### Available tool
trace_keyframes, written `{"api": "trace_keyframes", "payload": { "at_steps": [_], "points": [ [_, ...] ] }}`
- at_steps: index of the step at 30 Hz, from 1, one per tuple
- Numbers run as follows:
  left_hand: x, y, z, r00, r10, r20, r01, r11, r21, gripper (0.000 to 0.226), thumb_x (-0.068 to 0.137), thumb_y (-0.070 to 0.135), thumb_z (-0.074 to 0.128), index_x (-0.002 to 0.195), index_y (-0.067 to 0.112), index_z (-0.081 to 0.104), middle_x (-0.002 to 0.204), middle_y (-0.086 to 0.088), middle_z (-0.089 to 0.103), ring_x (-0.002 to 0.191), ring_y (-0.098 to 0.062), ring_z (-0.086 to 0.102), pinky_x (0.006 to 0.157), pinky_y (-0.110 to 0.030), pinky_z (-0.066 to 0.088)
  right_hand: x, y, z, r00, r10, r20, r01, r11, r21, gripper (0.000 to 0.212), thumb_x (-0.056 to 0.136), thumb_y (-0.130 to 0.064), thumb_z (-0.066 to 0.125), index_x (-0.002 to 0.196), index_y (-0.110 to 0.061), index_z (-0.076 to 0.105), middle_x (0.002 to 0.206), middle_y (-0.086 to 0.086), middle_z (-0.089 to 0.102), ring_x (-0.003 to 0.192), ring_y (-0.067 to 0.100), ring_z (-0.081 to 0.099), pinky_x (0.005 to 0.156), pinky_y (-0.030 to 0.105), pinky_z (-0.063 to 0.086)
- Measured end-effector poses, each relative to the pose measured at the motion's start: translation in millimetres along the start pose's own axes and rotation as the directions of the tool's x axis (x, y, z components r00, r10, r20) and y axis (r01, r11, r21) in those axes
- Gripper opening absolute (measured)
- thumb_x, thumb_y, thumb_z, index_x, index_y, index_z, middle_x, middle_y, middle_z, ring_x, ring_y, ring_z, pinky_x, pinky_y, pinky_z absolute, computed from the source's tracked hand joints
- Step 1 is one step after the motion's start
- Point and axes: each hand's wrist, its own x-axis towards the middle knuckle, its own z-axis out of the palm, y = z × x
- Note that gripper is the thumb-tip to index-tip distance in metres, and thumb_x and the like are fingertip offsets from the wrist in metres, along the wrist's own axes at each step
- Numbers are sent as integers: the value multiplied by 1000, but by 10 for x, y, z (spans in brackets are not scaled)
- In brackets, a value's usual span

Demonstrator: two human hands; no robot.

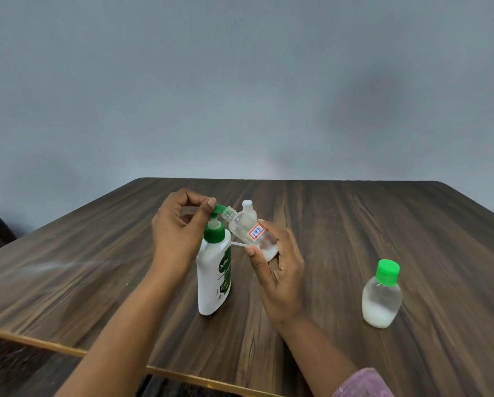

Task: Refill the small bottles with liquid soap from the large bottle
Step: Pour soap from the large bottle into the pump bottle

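Observation:
A large white soap bottle [213, 279] with a green pump top stands upright in the middle of the wooden table [354, 224]. My left hand [180, 227] is curled over the green pump head, fingers pressing on it. My right hand [280, 270] holds a small clear bottle [251, 233] with a red-bordered label, tilted so its open neck meets the pump spout. A little white soap lies in its bottom. A second small bottle [381, 296] with a green cap stands at the right, partly filled with white soap.
A small white cap or bottle top [248, 207] stands just behind the tilted bottle. A thin white stick [238, 244] lies on the table between the bottles. The table's near edge [68, 351] runs across the lower left; a grey wall is behind.

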Motion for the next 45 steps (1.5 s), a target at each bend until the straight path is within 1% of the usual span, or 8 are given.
{"api": "trace_keyframes", "payload": {
  "at_steps": [8, 19, 21, 25, 29, 34, 40, 45],
  "points": [
    [31, 12, 106, 999, 25, -35, -25, 1000, 10, 10, 72, 40, 65, 70, 30, 63, 92, -6, 69, 85, -35, 65, 78, -56, 52, 31, -4, 1, 998, 41, -41, -38, 997, 73, 38, 92, -50, 51, 118, -23, 49, 105, 12, 57, 91, 22, 60, 73, 18, 49],
    [32, -55, 137, 1000, 6, -30, -7, 999, -32, 11, 76, 38, 63, 69, 29, 62, 87, 1, 70, 90, -27, 66, 82, -55, 52, 43, 23, 5, 999, 35, -10, -34, 998, 50, 28, 90, -28, 55, 117, -22, 49, 105, 3, 56, 91, 12, 59, 75, 19, 48],
    [31, -67, 149, 999, 41, -29, -42, 999, -11, 11, 79, 31, 65, 71, 25, 62, 87, -1, 70, 87, -24, 66, 81, -50, 54, 42, 17, 0, 999, 29, -20, -28, 998, 56, 27, 90, -26, 54, 116, -21, 49, 105, 0, 56, 90, 10, 59, 74, 16, 47],
    [-17, -13, 175, 963, 269, -22, -262, 950, 169, 13, 85, 17, 67, 73, 17, 62, 83, -2, 67, 79, -5, 61, 70, -14, 47, 46, 21, 5, 993, 33, -114, -27, 998, 54, 25, 89, -28, 51, 113, -19, 48, 103, -15, 56, 89, 6, 58, 74, 17, 46],
    [-40, 10, 186, 893, 442, 81, -447, 858, 252, 12, 84, 21, 63, 77, 11, 64, 79, 2, 64, 77, -12, 62, 71, -31, 52, 69, 25, -8, 968, 61, -245, -30, 991, 130, 21, 87, -29, 47, 107, -21, 47, 95, -25, 56, 79, -1, 56, 68, 16, 45],
    [-30, 60, 202, 805, 564, 183, -587, 715, 380, 14, 86, 15, 61, 76, 7, 65, 76, -1, 62, 70, -9, 54, 63, -18, 41, 81, 54, -16, 947, 120, -296, -72, 983, 169, 14, 87, -36, 46, 97, -43, 51, 86, -14, 59, 66, 8, 51, 57, 32, 43],
    [-57, -7, 191, 827, 548, 128, -557, 763, 327, 13, 86, 16, 63, 77, 7, 67, 76, 0, 62, 70, -11, 56, 61, -24, 43, 73, 48, -4, 951, 100, -292, -60, 988, 144, 12, 86, -36, 48, 95, -43, 51, 85, -18, 57, 66, 8, 50, 57, 32, 42],
    [-85, -81, 251, 844, 532, 66, -529, 805, 269, 19, 86, 21, 65, 76, 4, 67, 76, -1, 61, 71, -12, 56, 61, -23, 45, 61, 54, -4, 947, 73, -314, -37, 992, 117, 10, 86, -33, 47, 93, -26, 50, 82, -20, 56, 66, 4, 49, 57, 26, 42]
  ]
}}
